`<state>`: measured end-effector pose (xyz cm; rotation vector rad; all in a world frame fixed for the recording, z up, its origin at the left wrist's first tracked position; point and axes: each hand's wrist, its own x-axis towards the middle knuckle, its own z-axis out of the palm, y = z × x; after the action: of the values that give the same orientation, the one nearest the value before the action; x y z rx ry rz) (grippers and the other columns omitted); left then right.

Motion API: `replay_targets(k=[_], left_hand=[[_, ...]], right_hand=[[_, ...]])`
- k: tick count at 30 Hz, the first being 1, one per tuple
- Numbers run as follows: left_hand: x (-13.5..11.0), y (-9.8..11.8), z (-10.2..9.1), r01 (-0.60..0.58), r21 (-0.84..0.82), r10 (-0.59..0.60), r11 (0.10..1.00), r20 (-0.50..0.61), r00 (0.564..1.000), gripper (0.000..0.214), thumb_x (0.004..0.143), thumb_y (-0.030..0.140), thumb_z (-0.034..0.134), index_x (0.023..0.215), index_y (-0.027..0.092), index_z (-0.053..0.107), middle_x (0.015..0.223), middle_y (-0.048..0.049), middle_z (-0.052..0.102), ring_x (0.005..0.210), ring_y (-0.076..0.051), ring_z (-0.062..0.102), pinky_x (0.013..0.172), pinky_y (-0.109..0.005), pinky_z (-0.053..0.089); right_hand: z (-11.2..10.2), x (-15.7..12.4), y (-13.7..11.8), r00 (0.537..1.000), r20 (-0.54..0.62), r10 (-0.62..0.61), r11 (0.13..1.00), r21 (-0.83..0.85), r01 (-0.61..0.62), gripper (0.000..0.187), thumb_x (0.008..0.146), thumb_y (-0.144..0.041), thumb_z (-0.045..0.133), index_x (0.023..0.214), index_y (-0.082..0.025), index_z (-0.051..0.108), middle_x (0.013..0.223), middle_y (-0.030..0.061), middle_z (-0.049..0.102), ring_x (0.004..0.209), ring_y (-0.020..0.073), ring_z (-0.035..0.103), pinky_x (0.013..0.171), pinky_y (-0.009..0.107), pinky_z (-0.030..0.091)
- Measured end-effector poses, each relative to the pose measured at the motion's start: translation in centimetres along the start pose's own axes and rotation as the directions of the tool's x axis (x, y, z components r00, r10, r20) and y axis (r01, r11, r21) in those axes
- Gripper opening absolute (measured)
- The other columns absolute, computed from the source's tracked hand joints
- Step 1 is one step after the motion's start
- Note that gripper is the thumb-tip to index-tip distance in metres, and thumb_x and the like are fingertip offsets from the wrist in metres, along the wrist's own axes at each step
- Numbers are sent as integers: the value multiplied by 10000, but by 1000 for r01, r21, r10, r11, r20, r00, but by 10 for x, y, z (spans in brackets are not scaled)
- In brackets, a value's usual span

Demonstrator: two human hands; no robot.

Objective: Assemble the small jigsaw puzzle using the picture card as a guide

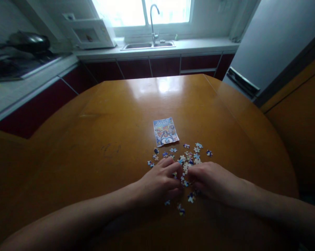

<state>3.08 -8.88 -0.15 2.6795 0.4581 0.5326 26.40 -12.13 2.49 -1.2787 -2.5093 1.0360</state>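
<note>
Several small jigsaw pieces [190, 157] lie scattered on a round wooden table [115, 132]. Just beyond them lies a small colourful picture card [165, 131]. My left hand [161, 179] rests palm down among the pieces, fingers curled inward and tips touching pieces near the middle of the pile. My right hand [212, 179] lies opposite, fingers curled toward the same spot, tips meeting the left hand's over a few pieces. What the fingertips pinch is too small to make out. A few loose pieces [180, 209] lie nearer to me.
A kitchen counter with a sink and tap [153, 35] runs along the back under a window. A microwave [91, 33] stands to its left, a pan on a stove [26, 43] at far left, a fridge [272, 45] at right.
</note>
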Motion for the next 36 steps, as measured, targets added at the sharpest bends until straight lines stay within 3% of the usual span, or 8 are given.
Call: replay_targets(k=[6,12,19,22,25,29,32,36], left_hand=[[4,2,-9,-104,-77,106,992,19,994,133,874,327,711,791,222,709,983,-57,625,919,-205,498,807,-341,456],[7,-14,-8,101,47,-92,994,-166,982,99,933,241,655,993,255,732,1015,-46,615,951,-193,505,849,-339,476],[11,-30,-6,181,120,-165,976,-133,977,204,897,282,716,1101,293,733,1038,-51,603,979,-220,493,860,-369,487],[14,-31,-4,166,157,-144,974,-141,980,170,905,296,706,1071,297,743,1045,-53,600,985,-221,494,879,-374,479],[11,-33,-6,135,225,-101,965,-157,982,142,929,304,671,1049,305,748,1057,-55,601,972,-220,496,862,-372,470],[1,-38,-13,120,305,-72,945,-166,983,131,935,306,666,1040,301,743,1067,-50,609,961,-214,496,848,-361,457],[-4,-38,-18,118,291,-68,949,-178,982,83,932,296,670,957,273,745,1064,-45,613,961,-205,499,840,-344,456],[-2,-39,-17,119,229,-80,966,-172,982,102,917,297,684,843,238,722,1061,-35,618,965,-200,499,848,-340,456]], right_hand=[[-7,1,-1,999,-7,-49,998,-38,49,142,878,-108,595,849,-192,706,933,49,683,833,155,614,739,267,451],[-12,11,12,976,-219,-3,986,-164,-34,79,881,-181,668,932,-214,719,993,53,638,847,167,594,744,303,460],[-7,19,8,978,-159,-135,951,-299,83,94,918,-180,619,879,-178,704,958,77,637,866,192,556,730,326,465],[-7,17,6,977,-143,-156,967,-222,122,89,915,-141,599,937,-163,682,994,82,642,919,191,561,780,325,472],[-13,16,9,976,-146,-163,985,-77,153,91,888,-102,606,867,-163,671,959,61,650,886,164,568,764,293,459],[-25,17,15,983,-181,-14,989,140,40,73,848,-114,655,797,-165,658,750,-5,633,690,113,541,665,257,428],[-29,19,18,982,-162,100,957,285,-51,49,858,-155,664,811,-157,653,704,-19,621,624,95,517,604,238,412],[-22,21,18,986,-144,86,960,278,-43,63,856,-135,646,800,-163,641,718,-18,625,637,96,525,598,232,415]])
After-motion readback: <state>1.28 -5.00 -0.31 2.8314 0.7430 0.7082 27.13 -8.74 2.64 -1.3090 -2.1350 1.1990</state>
